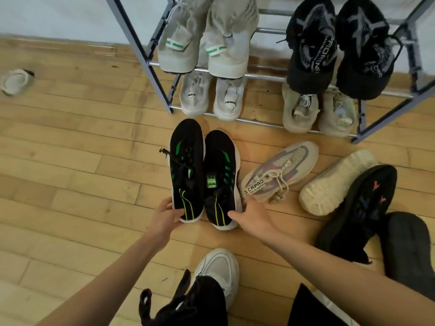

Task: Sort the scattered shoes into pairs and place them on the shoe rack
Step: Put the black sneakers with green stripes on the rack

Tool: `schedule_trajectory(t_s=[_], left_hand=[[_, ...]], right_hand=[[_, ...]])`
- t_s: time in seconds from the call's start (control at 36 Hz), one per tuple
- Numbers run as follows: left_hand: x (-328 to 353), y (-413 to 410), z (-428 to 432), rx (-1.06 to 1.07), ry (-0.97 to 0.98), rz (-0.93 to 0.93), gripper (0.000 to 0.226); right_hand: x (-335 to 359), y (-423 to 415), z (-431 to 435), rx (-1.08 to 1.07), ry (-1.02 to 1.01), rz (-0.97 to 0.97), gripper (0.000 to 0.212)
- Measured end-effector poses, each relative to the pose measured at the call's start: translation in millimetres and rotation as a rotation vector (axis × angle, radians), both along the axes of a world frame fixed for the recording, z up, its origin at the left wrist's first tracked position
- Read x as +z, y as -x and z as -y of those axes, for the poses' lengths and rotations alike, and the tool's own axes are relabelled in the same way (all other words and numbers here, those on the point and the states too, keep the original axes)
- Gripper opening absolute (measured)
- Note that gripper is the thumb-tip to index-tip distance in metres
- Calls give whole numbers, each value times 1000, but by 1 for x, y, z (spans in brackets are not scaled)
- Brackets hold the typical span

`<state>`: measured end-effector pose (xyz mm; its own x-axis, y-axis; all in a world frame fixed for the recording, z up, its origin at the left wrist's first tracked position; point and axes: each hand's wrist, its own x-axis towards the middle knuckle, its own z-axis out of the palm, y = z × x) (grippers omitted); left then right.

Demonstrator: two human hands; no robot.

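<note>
Two black sneakers with green stripes stand side by side on the wooden floor, toes toward the rack. My left hand [167, 214] grips the heel of the left black-green sneaker [187, 165]. My right hand [250, 216] grips the heel of the right black-green sneaker [221, 177]. The metal shoe rack [263, 77] stands just beyond them. Its upper rail carries a light grey pair [204, 38] and a black patterned pair [339, 48]. Its lower rail carries a white pair [211, 95] and a beige pair [320, 111].
To the right on the floor lie a grey-pink sneaker [280, 171], an overturned white-soled shoe [334, 182], a black shoe with red marks [362, 208] and another black shoe [407, 250]. A lone pale shoe [15, 81] lies far left. My own white shoe [219, 269] is below.
</note>
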<state>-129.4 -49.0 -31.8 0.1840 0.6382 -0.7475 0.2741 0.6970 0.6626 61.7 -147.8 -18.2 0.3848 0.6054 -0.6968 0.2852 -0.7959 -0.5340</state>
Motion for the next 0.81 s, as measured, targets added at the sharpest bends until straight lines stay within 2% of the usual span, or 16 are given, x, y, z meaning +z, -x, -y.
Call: schedule_trajectory(t_s=[0.11, 0.22, 0.31, 0.53, 0.67, 0.81], left_hand=[[2, 5, -2, 18, 2, 31, 34], [9, 7, -2, 26, -19, 50, 35], [16, 5, -2, -4, -28, 79, 37], [29, -9, 16, -95, -52, 204, 42], [40, -27, 25, -150, -113, 281, 47], [65, -55, 31, -198, -215, 340, 50]], right_hand=[[14, -7, -8, -194, -109, -153, 48], [31, -30, -16, -195, -107, -268, 34], [39, -43, -14, -232, -112, -321, 34], [52, -69, 32, -196, -256, -160, 55], [61, -83, 68, -232, -375, -64, 59], [68, -93, 93, -334, -535, -1, 53]])
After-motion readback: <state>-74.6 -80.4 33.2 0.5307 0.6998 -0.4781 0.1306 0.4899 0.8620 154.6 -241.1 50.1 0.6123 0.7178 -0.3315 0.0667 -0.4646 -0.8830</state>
